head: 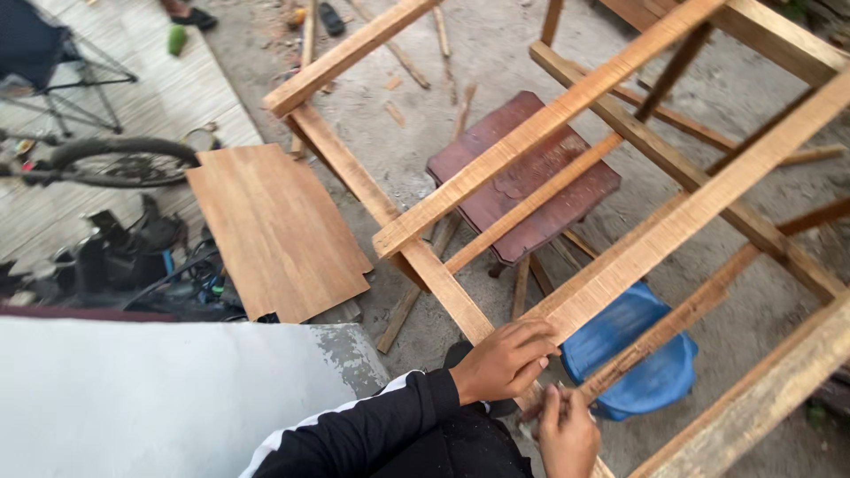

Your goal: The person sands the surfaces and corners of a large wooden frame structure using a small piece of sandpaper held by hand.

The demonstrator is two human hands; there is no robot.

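Note:
A large frame of rough light-wood beams fills the right half of the view, lying tilted over the ground. My left hand, in a black sleeve with a white stripe, rests on the near end of one beam where it meets a long bottom rail. Just below it, my right hand is closed around the end of a thinner reddish slat at the same joint. Whether it also holds a small tool is unclear.
A dark red wooden stool stands under the frame, with a blue plastic seat nearer me. A brown plywood sheet lies left, beside a bicycle wheel and dark gear. A grey-white slab is at lower left. Wood scraps litter the ground.

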